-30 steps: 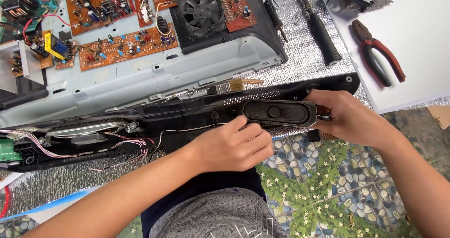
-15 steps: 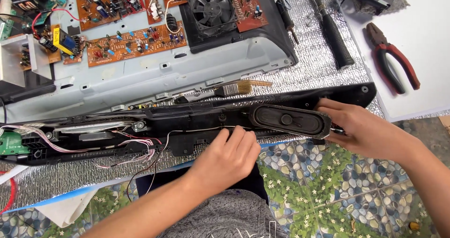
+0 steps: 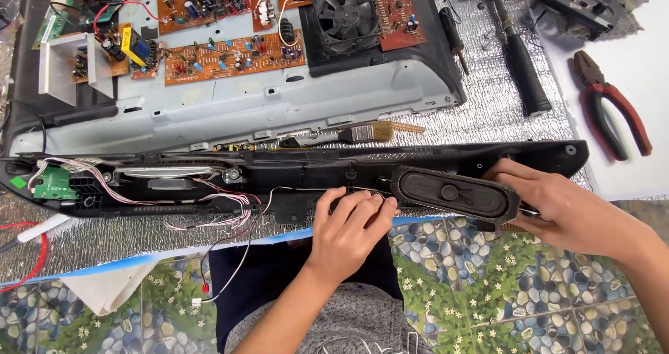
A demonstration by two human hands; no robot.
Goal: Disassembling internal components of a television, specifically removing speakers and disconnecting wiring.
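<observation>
The long black panel point(image 3: 293, 176) is lying along the near table edge, overhanging it slightly. The left hand point(image 3: 352, 228) is pressing curled fingertips beside the oval speaker point(image 3: 454, 194), holding nothing. The right hand point(image 3: 557, 208) is gripping the speaker's right end; its fingertips are hidden. Since 0.5 s ago, the left hand has moved up. Pliers point(image 3: 613, 103) are lying well apart.
</observation>
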